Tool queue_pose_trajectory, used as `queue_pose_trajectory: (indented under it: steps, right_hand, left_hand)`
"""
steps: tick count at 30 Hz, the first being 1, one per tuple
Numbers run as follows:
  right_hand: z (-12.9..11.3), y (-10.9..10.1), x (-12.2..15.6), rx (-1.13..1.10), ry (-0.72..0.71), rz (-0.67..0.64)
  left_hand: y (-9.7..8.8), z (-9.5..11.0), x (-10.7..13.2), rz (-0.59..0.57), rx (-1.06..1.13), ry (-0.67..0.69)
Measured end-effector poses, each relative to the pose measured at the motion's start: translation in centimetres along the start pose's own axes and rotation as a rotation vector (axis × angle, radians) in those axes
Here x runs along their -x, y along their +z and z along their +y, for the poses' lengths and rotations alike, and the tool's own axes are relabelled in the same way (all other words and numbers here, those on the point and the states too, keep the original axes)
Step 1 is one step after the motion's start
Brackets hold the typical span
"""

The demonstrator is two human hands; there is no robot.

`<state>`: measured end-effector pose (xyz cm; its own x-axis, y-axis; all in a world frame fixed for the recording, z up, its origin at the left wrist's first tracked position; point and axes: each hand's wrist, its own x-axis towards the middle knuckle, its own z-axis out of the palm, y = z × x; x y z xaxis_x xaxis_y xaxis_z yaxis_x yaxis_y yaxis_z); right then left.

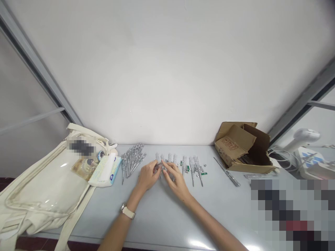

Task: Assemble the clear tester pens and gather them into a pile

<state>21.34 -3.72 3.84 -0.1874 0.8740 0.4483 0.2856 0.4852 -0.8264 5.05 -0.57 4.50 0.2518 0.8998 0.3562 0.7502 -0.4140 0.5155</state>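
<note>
Voltage tester (158, 167) pinched between left hand (148, 176) and right hand (176, 180) (direction hidden).

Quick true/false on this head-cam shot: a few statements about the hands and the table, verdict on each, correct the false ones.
1. The left hand and right hand both hold a small silver part. True.
2. The wristwatch is on the right wrist. False: it is on the left wrist.
3. The cardboard box is shut. False: its flaps stand open.
4. A pile of tester screwdrivers lies left of the hands. True.
5. The canvas tote bag lies right of the box. False: it lies left of the hands, at the table's far left.
</note>
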Motion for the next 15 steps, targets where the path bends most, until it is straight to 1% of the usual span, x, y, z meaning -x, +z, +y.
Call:
queue_pose_trajectory:
  steps: [2, 4, 8, 10, 12, 13, 15]
  right_hand:
    - [-0.2, 0.2, 0.2, 0.034, -0.012, -0.040]
    - [-0.2, 0.2, 0.2, 0.067, -0.028, -0.033]
    - [0.5, 0.2, 0.3, 0.185, -0.084, 0.012]
    - [1.0, 0.3, 0.3, 0.287, -0.134, -0.009]
    - [1.5, 0.6, 0.3, 0.392, -0.184, -0.050]
    - [1.7, 0.9, 0.2, 0.441, -0.207, -0.070]
    - [2.0, 1.5, -0.1, 0.528, -0.251, -0.101]
  left_hand:
    - [-0.1, -0.2, -0.1, 0.034, 0.077, -0.030]
    - [-0.3, -0.5, -0.2, 0.105, 0.185, -0.076]
    - [-0.7, -1.3, -0.5, 0.363, 0.459, -0.215]
    - [-0.9, -1.5, -0.6, 0.455, 0.510, -0.280]
    - [-1.2, -1.7, -0.6, 0.495, 0.427, -0.296]
    - [-1.3, -1.8, -0.6, 0.487, 0.345, -0.276]
    - [-1.5, -1.8, -0.5, 0.419, 0.151, -0.195]
